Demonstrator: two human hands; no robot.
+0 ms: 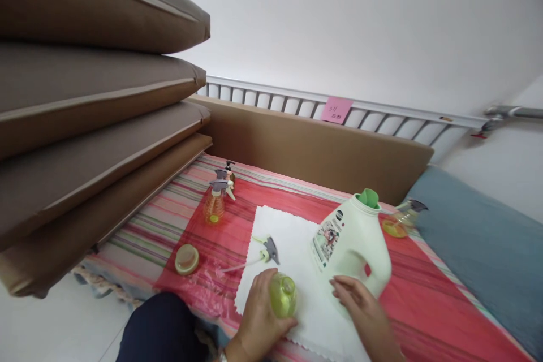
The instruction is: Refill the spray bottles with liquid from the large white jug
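Observation:
My left hand (258,317) is wrapped round a yellow-green see-through spray bottle (283,297), whose neck is open and tilted toward the camera. My right hand (360,308) is in front of the lower part of a pale green jug (345,237), with its fingers loosely stretched and nothing visible in them; whether they touch the jug I cannot tell. The jug stands upright, with a green piece (368,198) in its mouth. A grey and pale green spray trigger head (269,250) with its dip tube lies on the white cloth (271,218), behind the bottle.
A round pale cap (186,259) lies at left on the red plastic sheet (203,277). Spray bottles stand at back left (214,206) and right (405,219). Stacked brown cushions (102,90) rise at left. A cardboard-coloured panel (305,144) leans against the radiator (263,99).

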